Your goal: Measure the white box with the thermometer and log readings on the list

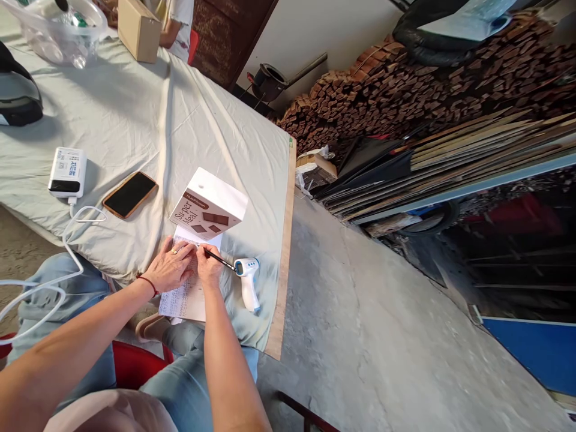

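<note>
My right hand (209, 267) is closed round a dark pen (220, 259), whose tip end is hidden by the fingers above a sheet of paper (180, 303) covered with handwriting. Flat on that sheet rests my left hand (173, 268), fingers stretched out, holding nothing. Just beyond both hands a white and brown "Super Meal" box (207, 207) stands on the cloth-covered table (193, 138). A white and blue infrared thermometer (248, 285) lies to the right of my right hand, close to the pen's far end.
A smartphone (130, 195) and a white power bank (67, 173) with a cable (65, 240) lie left. Farther back are a clear plastic basket (58, 36), a cardboard box (139, 30) and a person's arm (170, 33). Stacked wood (405, 90) lines the right side.
</note>
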`<state>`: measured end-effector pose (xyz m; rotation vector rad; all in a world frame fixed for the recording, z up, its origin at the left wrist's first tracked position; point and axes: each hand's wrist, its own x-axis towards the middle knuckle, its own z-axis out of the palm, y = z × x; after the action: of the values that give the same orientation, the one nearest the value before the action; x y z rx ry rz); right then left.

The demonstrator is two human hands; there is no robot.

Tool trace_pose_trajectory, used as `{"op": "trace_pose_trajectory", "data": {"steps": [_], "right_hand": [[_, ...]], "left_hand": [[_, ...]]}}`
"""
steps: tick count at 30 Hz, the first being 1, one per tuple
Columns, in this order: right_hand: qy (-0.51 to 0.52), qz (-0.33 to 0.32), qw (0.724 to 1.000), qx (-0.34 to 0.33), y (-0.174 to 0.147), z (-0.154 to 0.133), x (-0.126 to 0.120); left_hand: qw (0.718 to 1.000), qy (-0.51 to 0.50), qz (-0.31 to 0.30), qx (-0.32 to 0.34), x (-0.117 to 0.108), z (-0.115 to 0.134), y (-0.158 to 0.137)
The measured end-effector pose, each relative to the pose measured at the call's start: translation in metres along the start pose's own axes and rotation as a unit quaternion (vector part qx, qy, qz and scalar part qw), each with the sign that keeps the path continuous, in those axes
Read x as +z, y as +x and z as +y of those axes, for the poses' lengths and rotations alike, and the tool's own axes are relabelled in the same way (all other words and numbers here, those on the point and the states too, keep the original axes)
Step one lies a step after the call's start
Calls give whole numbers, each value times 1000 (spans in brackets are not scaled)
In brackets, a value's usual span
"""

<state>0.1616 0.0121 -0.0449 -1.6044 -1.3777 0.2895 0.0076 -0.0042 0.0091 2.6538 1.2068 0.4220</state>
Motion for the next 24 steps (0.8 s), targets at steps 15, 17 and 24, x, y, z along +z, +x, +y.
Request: {"op": "trace_pose_trajectory", "data": {"steps": [15,17,24], "right_hand": [[-7,4,1000,5,1,-2,-2],[-4,4,1000,4,1,-2,-2],[-9,7,1000,10,1,-2,0]], "left_hand": [[1000,-8,2,5,-1,0,0],[1000,-10,-1,3,-1,0,0],[1000,-12,-1,1,-2,0,0]]}}
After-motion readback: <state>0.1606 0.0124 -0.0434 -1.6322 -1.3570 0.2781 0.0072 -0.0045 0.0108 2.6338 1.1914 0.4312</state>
